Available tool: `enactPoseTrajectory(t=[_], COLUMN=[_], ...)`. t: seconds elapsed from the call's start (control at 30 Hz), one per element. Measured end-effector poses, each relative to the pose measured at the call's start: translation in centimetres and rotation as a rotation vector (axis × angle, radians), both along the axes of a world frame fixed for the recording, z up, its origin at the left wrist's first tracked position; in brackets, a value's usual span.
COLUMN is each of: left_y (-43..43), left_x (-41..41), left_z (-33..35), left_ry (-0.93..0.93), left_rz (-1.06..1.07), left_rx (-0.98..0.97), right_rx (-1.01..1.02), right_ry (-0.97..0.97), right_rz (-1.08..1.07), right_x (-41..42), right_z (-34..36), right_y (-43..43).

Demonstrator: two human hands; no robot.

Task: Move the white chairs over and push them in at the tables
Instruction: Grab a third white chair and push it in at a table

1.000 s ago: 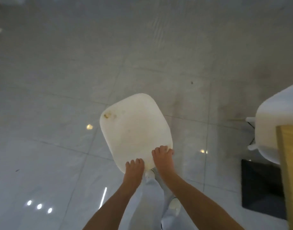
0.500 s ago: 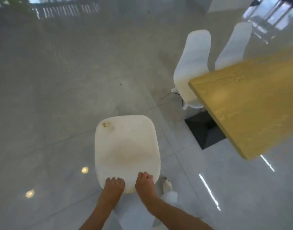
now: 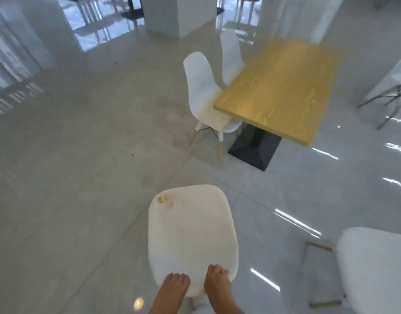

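White chair, carried [image 3: 190, 236]: seen from above and behind, low in the middle of the view, over the glossy tiled floor [image 3: 81, 155]. Pale shell with a small yellowish stain near its far left corner. Its legs are hidden beneath the shell, so contact with the floor cannot be told.

Left hand [image 3: 175, 285]: grip clenched over the near edge of the chair, fingers curled onto the top surface.

Right hand [image 3: 216, 282]: just beside the left, grip likewise clenched on the same near edge.

Worktop [image 3: 278, 87]: rectangular, yellow wood grain, on a black pedestal base [image 3: 255, 149], ahead and to the right, well apart from the carried chair.

Near tucked chair [image 3: 202, 91]: white, wooden legs, seat partly under the worktop's left side.

Far tucked chair [image 3: 230, 55]: white, beside the first, further along the same side.

Fourth chair [image 3: 374, 268]: white, lower right corner, partly cut off by the view's edge.
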State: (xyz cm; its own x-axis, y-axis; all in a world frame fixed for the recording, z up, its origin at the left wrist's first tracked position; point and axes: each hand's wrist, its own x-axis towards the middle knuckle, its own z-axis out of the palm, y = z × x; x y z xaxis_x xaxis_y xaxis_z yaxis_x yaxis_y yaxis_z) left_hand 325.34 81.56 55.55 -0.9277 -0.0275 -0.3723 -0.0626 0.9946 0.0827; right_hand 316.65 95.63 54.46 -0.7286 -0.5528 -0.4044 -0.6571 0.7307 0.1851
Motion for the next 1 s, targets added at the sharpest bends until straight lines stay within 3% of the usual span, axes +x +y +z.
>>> enactPoseTrajectory(t=[0.07, 0.17, 0.3, 0.43, 0.53, 0.67, 1.0], left_y=[-0.3, -1.4, -3.8, -6.1, -6.8, -7.0, -8.2], left_x=[0.9, 1.7, 4.7, 6.5, 6.4, 6.6, 2.3], left_z=[0.0, 1.1, 2.0, 2.4, 1.4, -0.1, 0.2], left_ry=[-0.064, -0.021, -0.047, 0.140, 0.142, 0.201, 0.185], left_rz=[-0.077, -0.126, -0.195, -0.395, -0.449, -0.410, -0.558], left_rx=[0.098, 0.085, 0.099, 0.073, 0.066, 0.119, 0.101], right_rx=[-0.037, 0.207, 0.156, -0.053, -0.192, -0.315, -0.313], right_ry=[-0.105, -0.115, -0.030, -0.027, 0.021, 0.020, 0.171], right_rz=[-0.130, -0.116, -0.025, -0.237, -0.443, -0.404, -0.381], right_x=[1.1, 3.6, 9.4, 13.6, 14.4, 14.5, 11.2], right_z=[0.7, 5.4, 4.7, 5.7, 4.7, 2.2, 0.1], right_y=[-0.2, -1.3, -1.9, -2.7, -1.3, -0.6, -1.0])
